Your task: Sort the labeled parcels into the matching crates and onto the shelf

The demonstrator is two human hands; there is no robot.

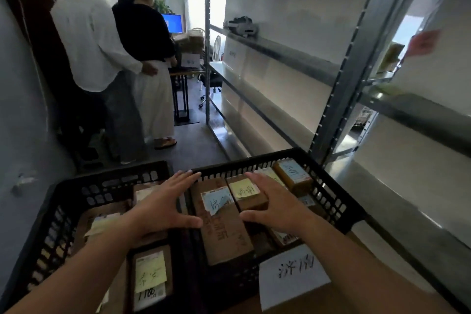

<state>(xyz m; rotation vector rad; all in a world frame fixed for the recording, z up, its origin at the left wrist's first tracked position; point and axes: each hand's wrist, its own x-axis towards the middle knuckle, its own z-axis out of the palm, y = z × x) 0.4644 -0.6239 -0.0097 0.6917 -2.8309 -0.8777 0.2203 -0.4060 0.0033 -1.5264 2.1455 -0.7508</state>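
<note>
Both forearms outstretched, left hand [163,208] and right hand [276,205] flat over right crate [339,201], fingers released.

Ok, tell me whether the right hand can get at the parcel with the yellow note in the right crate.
Probably yes: the right hand hovers open beside the yellow-note parcel, which lies on top, uncovered.

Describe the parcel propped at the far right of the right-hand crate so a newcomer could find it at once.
Start at the right black crate beside the metal shelving. In its far right corner, past the right hand, a small brown parcel sits tilted. Its note is blue; the nearest neighbour wears yellow.
</note>
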